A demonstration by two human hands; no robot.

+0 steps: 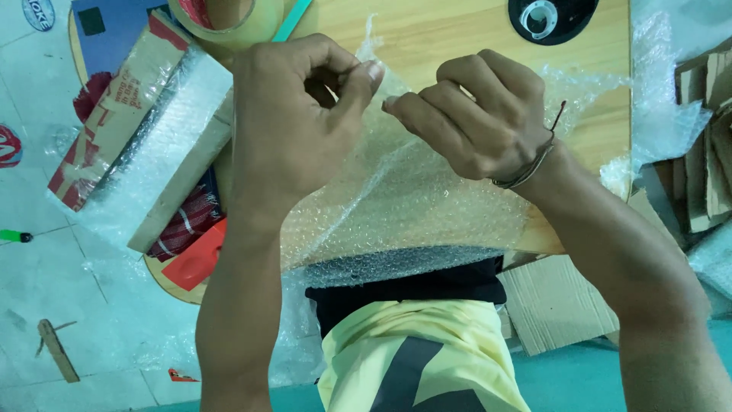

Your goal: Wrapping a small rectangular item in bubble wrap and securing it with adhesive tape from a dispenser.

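Your left hand [293,114] and right hand [473,118] each pinch the top edge of the bubble wrap sheet [412,198] between thumb and curled fingers, knuckles up, wrists raised over the wooden table [457,30]. The sheet drapes toward your lap. A tape roll [221,19] sits beyond your left hand.

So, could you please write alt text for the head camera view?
Both hands, left hand and right hand, pinch the edge of a bubble wrap sheet over a wooden table. A tape roll and a wrapped box lie on the left.
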